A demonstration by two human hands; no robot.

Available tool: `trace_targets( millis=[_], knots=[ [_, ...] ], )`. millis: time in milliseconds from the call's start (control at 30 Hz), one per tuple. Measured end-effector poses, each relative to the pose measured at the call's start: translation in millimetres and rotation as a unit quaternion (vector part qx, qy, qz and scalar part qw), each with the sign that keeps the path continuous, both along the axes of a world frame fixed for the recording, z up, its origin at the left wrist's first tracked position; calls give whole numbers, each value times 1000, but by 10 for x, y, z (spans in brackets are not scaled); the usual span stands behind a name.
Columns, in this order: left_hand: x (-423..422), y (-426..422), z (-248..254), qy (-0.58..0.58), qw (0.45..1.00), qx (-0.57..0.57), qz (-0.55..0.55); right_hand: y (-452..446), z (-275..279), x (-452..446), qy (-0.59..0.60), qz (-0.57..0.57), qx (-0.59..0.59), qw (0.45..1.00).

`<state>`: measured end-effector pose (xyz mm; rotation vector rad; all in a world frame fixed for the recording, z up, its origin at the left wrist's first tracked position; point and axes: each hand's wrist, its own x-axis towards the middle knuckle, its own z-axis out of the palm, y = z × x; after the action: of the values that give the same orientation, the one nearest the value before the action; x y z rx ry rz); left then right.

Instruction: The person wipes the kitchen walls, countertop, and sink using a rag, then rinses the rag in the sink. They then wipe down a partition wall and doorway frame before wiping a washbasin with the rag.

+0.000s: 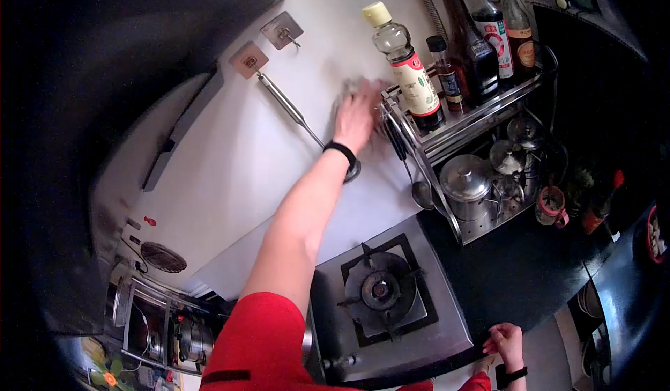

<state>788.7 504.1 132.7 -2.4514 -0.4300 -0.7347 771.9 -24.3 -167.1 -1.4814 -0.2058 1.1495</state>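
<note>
Basically, L hand nr rack w/ btl, red/cream label, text unreadable.

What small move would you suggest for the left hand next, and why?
I would probably ease the left hand towards the handle of the ladle, keeping below the bottle. The hand, though blurred, is by the end of the rack, close to where the ladle hangs, and the bottle stands at that same end, where a knock could tip it.
</note>
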Motion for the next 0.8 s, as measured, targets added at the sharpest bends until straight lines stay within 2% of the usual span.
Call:
trace_targets(
  millis=[33,100,200,233,300,333,367,433,467,533,567,633,700,767,800],
  knots=[
    [50,60,199,86,975,204,23,5,13,1,2,4,8,1000],
    [163,90,503,12,973,231,20,25,68,6,5,4,-3,1000],
    [341,-47,798,-60,983,171,26,12,-41,8,4,-3,0,1000],
    [377,-26,736,-61,983,172,26,7,-90,-1,1,-3,13,1000],
    [443,79,466,57,988,44,135,18,-101,1,8,-4,9,1000],
    [316,46,308,56,980,191,2,7,-100,-1,15,-5,3,1000],
    [288,31,202,12,985,170,-10,4,-68,-5,14,-4,0,1000],
    [161,-82,88,-7,998,-54,9,8,18,1,30,-11,-7,999],
    [135,-40,103,-9,998,-57,11,-12,26,20,27,-9,-10,1000],
    [129,53,242,78,996,39,-31,11,16,8,25,1,1,1000],
    [149,32,279,77,996,39,-31,6,15,7,24,1,0,1000],
    [235,-3,379,-48,988,142,-19,12,-3,14,20,-1,-10,1000],
    [258,-65,394,-66,987,140,-30,4,-28,13,14,0,-10,1000],
    [203,-293,408,-29,999,20,19,7,-28,-7,11,3,-10,1000],
    [184,46,185,5,999,44,-14,14,-19,-10,13,1,-10,1000]
  ],
)
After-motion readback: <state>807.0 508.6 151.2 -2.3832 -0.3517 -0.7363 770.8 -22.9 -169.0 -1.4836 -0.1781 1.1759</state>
